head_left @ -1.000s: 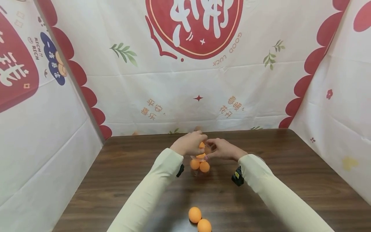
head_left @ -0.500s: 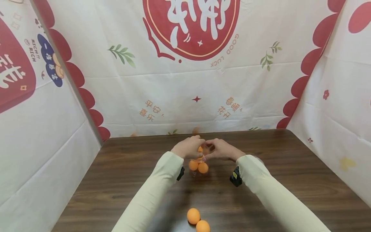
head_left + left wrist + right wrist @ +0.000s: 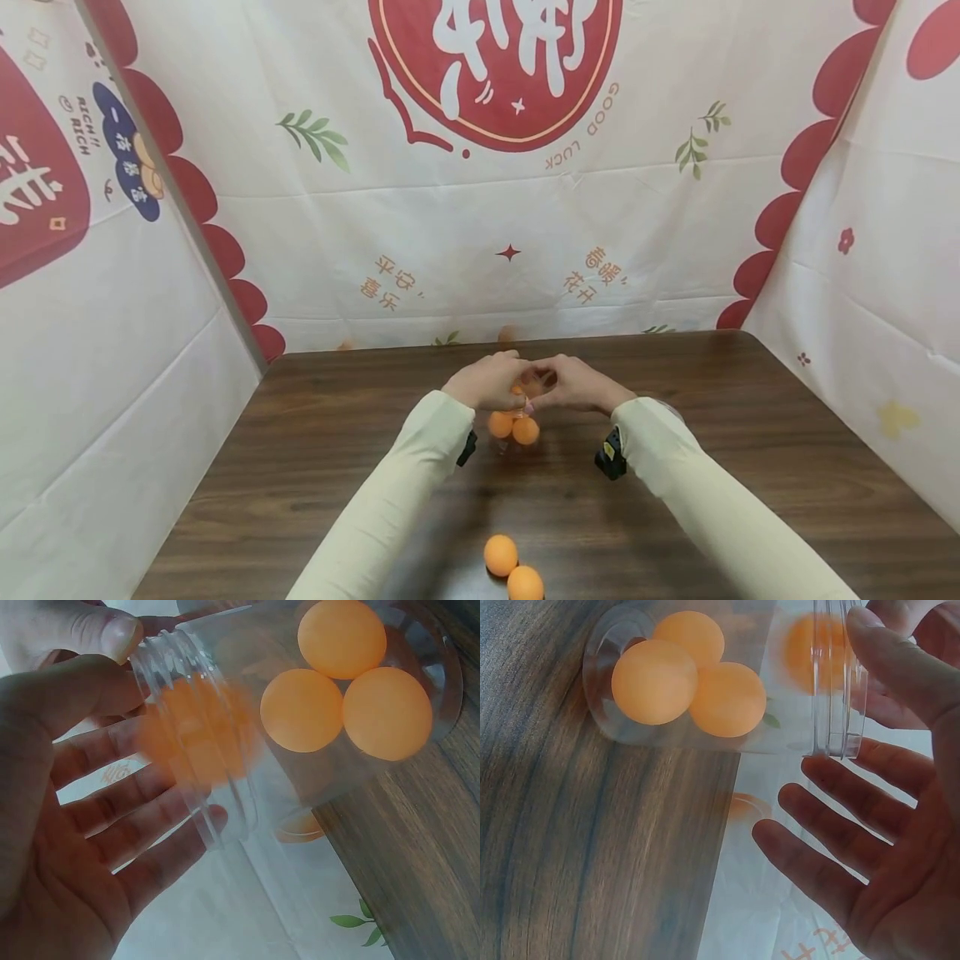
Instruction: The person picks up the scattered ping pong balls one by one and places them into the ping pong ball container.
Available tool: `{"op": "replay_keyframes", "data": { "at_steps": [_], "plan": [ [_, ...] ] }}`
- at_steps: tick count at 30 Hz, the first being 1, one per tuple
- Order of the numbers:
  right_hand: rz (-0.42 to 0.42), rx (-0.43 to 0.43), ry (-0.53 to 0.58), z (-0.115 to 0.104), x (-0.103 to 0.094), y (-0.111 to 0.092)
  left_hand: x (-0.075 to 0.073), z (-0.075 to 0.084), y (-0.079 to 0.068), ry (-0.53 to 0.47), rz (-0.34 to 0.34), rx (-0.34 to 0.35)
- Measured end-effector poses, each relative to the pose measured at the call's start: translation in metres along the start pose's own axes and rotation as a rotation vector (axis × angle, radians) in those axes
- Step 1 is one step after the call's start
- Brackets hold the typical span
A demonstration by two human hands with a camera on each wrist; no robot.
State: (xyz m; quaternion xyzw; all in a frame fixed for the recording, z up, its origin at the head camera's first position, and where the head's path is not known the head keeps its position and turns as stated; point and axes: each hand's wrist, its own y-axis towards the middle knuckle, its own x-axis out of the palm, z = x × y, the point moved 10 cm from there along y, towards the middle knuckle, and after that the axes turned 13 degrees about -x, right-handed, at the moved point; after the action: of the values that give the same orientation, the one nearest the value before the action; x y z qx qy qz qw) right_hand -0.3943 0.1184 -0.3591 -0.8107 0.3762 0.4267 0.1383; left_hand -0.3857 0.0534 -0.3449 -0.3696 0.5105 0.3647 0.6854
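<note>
A clear plastic jar with a threaded neck stands on the dark wooden table. Several orange table tennis balls are inside: some rest at the bottom, and one blurred ball is in the neck. My left hand holds the jar at its mouth, the thumb by the rim and the fingers reaching behind the neck. Opposite it, my right hand has its thumb on the rim, while its lower fingers extend beside the jar. Both thumbs are near each other at the mouth.
Two more orange balls lie close together near the table's front edge. Printed white cloth hangs behind the table and on both sides. Part of a pale round edge shows behind my right sleeve.
My left hand has come down slightly toward the jar's mouth, closer to my right hand. The orange ball seen by its fingers earlier is now less visible there. The two loose balls stay put.
</note>
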Motion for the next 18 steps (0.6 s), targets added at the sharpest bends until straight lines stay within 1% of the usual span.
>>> {"op": "replay_keyframes", "data": {
  "at_steps": [6, 14, 18],
  "plan": [
    [0.001, 0.001, -0.002, -0.001, -0.0002, 0.0007, -0.001, 0.0017, 0.0005, 0.036, 0.017, 0.019],
    [0.001, 0.006, -0.007, 0.0025, 0.002, 0.0018, -0.0025, 0.0005, -0.0012, 0.016, -0.007, 0.011],
    [0.007, 0.013, 0.007, 0.0044, 0.0004, 0.0017, -0.0073, 0.0028, -0.0023, 0.014, 0.001, 0.026]
  ]
}}
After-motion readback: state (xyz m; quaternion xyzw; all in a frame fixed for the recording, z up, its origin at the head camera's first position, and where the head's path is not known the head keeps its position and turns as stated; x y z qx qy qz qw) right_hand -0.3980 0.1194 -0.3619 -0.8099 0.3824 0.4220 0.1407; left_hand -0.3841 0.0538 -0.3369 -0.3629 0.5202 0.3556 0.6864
